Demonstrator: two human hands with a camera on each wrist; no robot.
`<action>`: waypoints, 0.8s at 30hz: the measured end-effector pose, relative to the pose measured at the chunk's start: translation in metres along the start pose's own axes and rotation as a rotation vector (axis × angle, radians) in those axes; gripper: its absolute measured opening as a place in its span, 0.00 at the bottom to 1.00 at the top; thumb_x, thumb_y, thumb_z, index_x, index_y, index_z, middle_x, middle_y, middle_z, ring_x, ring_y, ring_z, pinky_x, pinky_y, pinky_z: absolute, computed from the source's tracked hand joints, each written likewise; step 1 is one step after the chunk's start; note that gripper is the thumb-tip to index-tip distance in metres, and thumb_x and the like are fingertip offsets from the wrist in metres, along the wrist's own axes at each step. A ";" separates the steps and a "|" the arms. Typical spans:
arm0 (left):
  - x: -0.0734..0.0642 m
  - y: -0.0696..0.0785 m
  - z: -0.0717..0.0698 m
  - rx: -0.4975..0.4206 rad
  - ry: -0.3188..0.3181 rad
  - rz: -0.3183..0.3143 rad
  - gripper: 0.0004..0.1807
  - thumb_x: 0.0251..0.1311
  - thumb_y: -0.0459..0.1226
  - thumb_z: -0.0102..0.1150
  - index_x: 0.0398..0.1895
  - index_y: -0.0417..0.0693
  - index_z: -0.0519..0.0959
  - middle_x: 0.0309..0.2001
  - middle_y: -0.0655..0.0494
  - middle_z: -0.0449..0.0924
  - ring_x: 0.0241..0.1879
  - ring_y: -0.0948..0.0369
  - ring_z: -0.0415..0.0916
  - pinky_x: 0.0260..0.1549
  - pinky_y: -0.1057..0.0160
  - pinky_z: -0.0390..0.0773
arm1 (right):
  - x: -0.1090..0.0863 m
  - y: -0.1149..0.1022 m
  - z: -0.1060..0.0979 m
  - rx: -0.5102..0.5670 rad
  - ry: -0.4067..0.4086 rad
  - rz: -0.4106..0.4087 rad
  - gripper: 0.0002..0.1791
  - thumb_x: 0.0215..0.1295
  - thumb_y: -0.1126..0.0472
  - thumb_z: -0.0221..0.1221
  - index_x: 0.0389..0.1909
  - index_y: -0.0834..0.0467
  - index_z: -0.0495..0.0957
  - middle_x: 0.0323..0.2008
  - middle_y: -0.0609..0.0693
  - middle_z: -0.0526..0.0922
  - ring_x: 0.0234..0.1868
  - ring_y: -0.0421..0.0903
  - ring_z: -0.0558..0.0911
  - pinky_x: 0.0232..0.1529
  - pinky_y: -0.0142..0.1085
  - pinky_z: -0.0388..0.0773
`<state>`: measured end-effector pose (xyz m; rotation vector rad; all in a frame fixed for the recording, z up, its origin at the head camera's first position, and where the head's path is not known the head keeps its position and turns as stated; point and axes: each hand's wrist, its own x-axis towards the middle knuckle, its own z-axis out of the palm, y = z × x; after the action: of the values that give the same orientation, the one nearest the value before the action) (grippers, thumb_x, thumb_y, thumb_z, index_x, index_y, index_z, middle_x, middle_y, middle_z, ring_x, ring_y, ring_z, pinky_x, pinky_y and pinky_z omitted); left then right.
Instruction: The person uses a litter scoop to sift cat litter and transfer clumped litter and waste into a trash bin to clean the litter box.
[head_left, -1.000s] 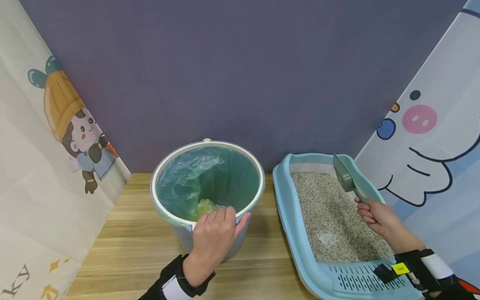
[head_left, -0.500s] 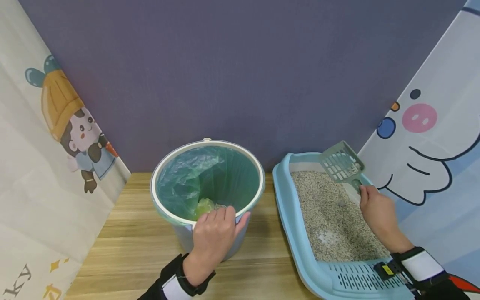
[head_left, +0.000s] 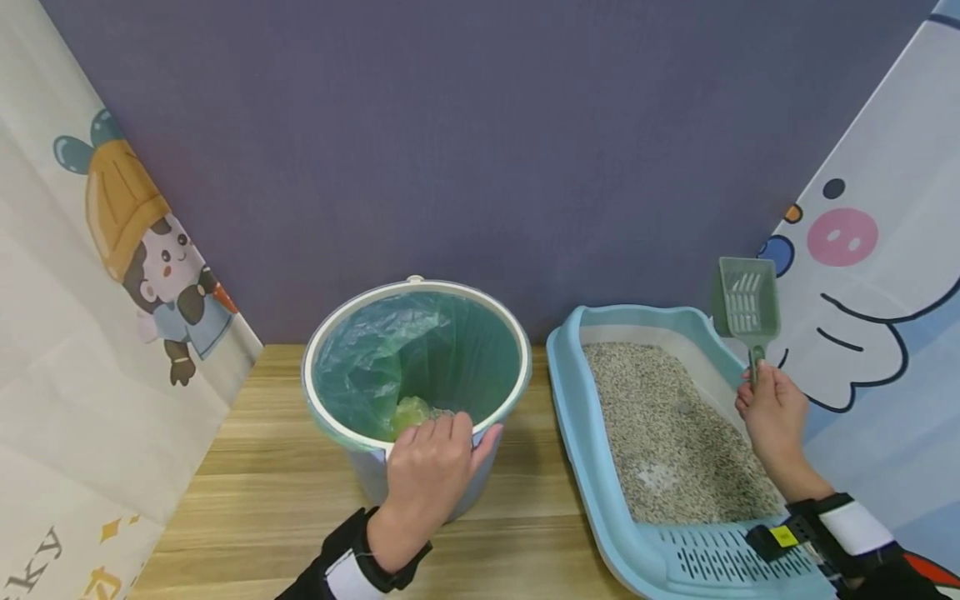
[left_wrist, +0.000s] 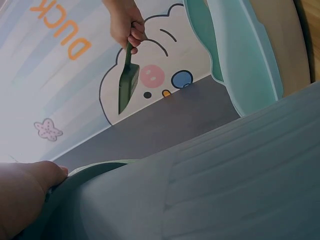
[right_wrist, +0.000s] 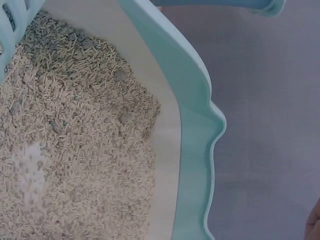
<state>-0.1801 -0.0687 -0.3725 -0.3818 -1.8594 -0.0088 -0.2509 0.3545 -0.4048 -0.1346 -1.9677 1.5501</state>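
In the head view, the left hand (head_left: 431,467) is curling its fingers over the near rim of a waste bin (head_left: 369,473), which is standing on a wood-grain surface (head_left: 247,500). A green liner (head_left: 450,358) is covering its inside, and something yellow-green and crumpled (head_left: 409,415) is lying within. The right hand (head_left: 776,417) is gripping the handle of a green slotted litter scoop (head_left: 752,304), holding it raised, blade up, by the far right rim of the blue litter box (head_left: 592,467). Pellet litter (head_left: 652,417) is filling the box, a whitish patch (head_left: 656,475) showing near its front. Slanted letters "ky" (head_left: 32,560) are showing on the left panel; a yellow tag (head_left: 784,536) on the right wristband is too small to read.

The left wrist view is adding orange lettering, "DUCK" (left_wrist: 65,35), upside down, and a pink starfish print (left_wrist: 48,130). The scoop is appearing nearly edge-on, and the ribbed bin wall is filling the foreground.

The right wrist view is showing grey clumps (right_wrist: 120,75) among the pellets; only a sliver of skin (right_wrist: 314,224) is entering at the edge, its finger state impossible to tell there.
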 end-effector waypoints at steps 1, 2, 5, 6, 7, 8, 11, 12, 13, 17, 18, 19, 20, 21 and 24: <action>0.000 0.000 0.000 0.001 0.000 0.001 0.29 0.62 0.53 0.44 0.07 0.51 0.54 0.08 0.61 0.47 0.05 0.65 0.51 0.09 0.68 0.49 | 0.007 0.017 -0.005 0.100 0.000 -0.006 0.17 0.68 0.51 0.45 0.30 0.62 0.71 0.13 0.47 0.67 0.12 0.39 0.64 0.12 0.32 0.60; 0.000 0.000 0.000 0.001 0.001 0.001 0.29 0.62 0.53 0.44 0.07 0.51 0.54 0.08 0.61 0.47 0.05 0.65 0.51 0.09 0.68 0.49 | 0.010 0.026 -0.009 0.126 -0.004 -0.013 0.16 0.68 0.52 0.46 0.30 0.61 0.72 0.13 0.47 0.67 0.12 0.40 0.65 0.11 0.32 0.59; 0.000 0.000 0.000 -0.001 0.000 0.001 0.29 0.62 0.53 0.44 0.07 0.51 0.54 0.08 0.61 0.47 0.05 0.65 0.51 0.09 0.68 0.49 | 0.011 0.032 -0.011 0.052 0.013 0.013 0.18 0.68 0.52 0.46 0.30 0.62 0.72 0.13 0.49 0.67 0.12 0.41 0.65 0.11 0.32 0.59; 0.000 0.000 0.000 -0.001 -0.001 0.001 0.29 0.62 0.53 0.44 0.07 0.51 0.54 0.08 0.61 0.47 0.05 0.65 0.51 0.09 0.68 0.49 | 0.008 0.027 -0.011 -0.025 0.006 0.029 0.19 0.69 0.51 0.45 0.31 0.63 0.73 0.13 0.49 0.68 0.12 0.41 0.65 0.12 0.32 0.60; 0.000 0.000 0.000 0.000 -0.003 0.002 0.29 0.62 0.53 0.44 0.07 0.51 0.54 0.07 0.61 0.48 0.05 0.65 0.51 0.09 0.68 0.50 | 0.006 0.021 -0.009 -0.096 -0.008 0.054 0.21 0.70 0.51 0.43 0.31 0.65 0.73 0.14 0.49 0.69 0.12 0.41 0.66 0.12 0.32 0.60; 0.000 0.000 0.000 0.000 -0.005 0.003 0.29 0.62 0.53 0.44 0.07 0.51 0.54 0.07 0.61 0.48 0.05 0.64 0.52 0.09 0.68 0.50 | 0.000 0.006 -0.006 -0.251 -0.033 0.079 0.24 0.70 0.48 0.41 0.32 0.65 0.73 0.14 0.48 0.69 0.13 0.40 0.66 0.13 0.32 0.61; 0.000 0.000 -0.001 -0.004 -0.012 0.001 0.28 0.61 0.53 0.45 0.07 0.51 0.55 0.07 0.60 0.49 0.05 0.64 0.53 0.09 0.68 0.50 | -0.012 -0.027 0.002 -0.597 -0.193 0.139 0.31 0.71 0.45 0.33 0.37 0.69 0.72 0.16 0.47 0.71 0.15 0.39 0.68 0.16 0.33 0.64; 0.000 -0.001 -0.001 -0.004 -0.015 0.002 0.28 0.61 0.53 0.45 0.07 0.51 0.55 0.07 0.60 0.50 0.05 0.64 0.53 0.09 0.68 0.51 | -0.014 -0.034 0.003 -0.670 -0.255 0.162 0.32 0.72 0.46 0.31 0.38 0.70 0.72 0.16 0.47 0.71 0.15 0.39 0.68 0.17 0.33 0.64; 0.000 -0.001 -0.001 -0.004 -0.018 0.003 0.28 0.61 0.53 0.45 0.07 0.51 0.55 0.07 0.60 0.50 0.05 0.64 0.54 0.09 0.68 0.51 | -0.016 -0.039 0.004 -0.696 -0.321 0.187 0.32 0.72 0.47 0.29 0.40 0.72 0.71 0.17 0.47 0.71 0.15 0.39 0.68 0.17 0.33 0.64; 0.000 0.000 -0.001 -0.003 -0.015 0.004 0.28 0.62 0.53 0.44 0.07 0.51 0.55 0.07 0.60 0.50 0.05 0.65 0.53 0.09 0.68 0.51 | -0.018 -0.045 0.008 -0.714 -0.476 0.290 0.30 0.73 0.51 0.27 0.41 0.73 0.70 0.19 0.47 0.69 0.17 0.38 0.66 0.19 0.33 0.65; 0.000 0.000 -0.001 -0.003 -0.013 0.004 0.28 0.62 0.53 0.44 0.07 0.51 0.55 0.07 0.60 0.50 0.05 0.65 0.53 0.09 0.68 0.51 | -0.019 -0.046 0.009 -0.710 -0.487 0.307 0.30 0.73 0.51 0.27 0.42 0.73 0.70 0.19 0.46 0.69 0.17 0.38 0.66 0.19 0.33 0.65; 0.000 0.000 -0.001 -0.004 -0.009 0.003 0.28 0.62 0.53 0.44 0.07 0.51 0.55 0.07 0.61 0.49 0.05 0.65 0.52 0.09 0.68 0.50 | -0.018 -0.047 0.011 -0.695 -0.488 0.315 0.30 0.73 0.51 0.28 0.42 0.73 0.69 0.20 0.46 0.69 0.18 0.37 0.66 0.20 0.33 0.65; 0.000 0.000 0.000 -0.005 -0.004 0.002 0.28 0.61 0.53 0.45 0.07 0.51 0.55 0.07 0.61 0.49 0.05 0.65 0.52 0.09 0.68 0.50 | -0.019 -0.049 0.013 -0.691 -0.491 0.312 0.30 0.73 0.51 0.28 0.42 0.72 0.69 0.21 0.46 0.69 0.18 0.37 0.66 0.20 0.33 0.65; 0.000 0.000 0.000 -0.004 -0.001 0.001 0.29 0.61 0.53 0.45 0.07 0.51 0.54 0.07 0.61 0.49 0.05 0.65 0.52 0.09 0.68 0.50 | -0.018 -0.052 0.017 -0.685 -0.493 0.302 0.30 0.73 0.50 0.28 0.41 0.72 0.69 0.21 0.46 0.69 0.18 0.37 0.66 0.20 0.34 0.65; -0.001 0.000 0.000 -0.009 0.006 -0.005 0.29 0.61 0.53 0.46 0.07 0.51 0.54 0.07 0.60 0.49 0.05 0.64 0.52 0.09 0.68 0.50 | -0.016 -0.069 0.028 -0.660 -0.512 0.233 0.31 0.73 0.48 0.28 0.42 0.71 0.69 0.23 0.48 0.70 0.17 0.38 0.65 0.19 0.34 0.65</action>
<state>-0.1799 -0.0688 -0.3730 -0.3833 -1.8553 -0.0216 -0.2330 0.3023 -0.3515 -0.2628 -2.9118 1.0649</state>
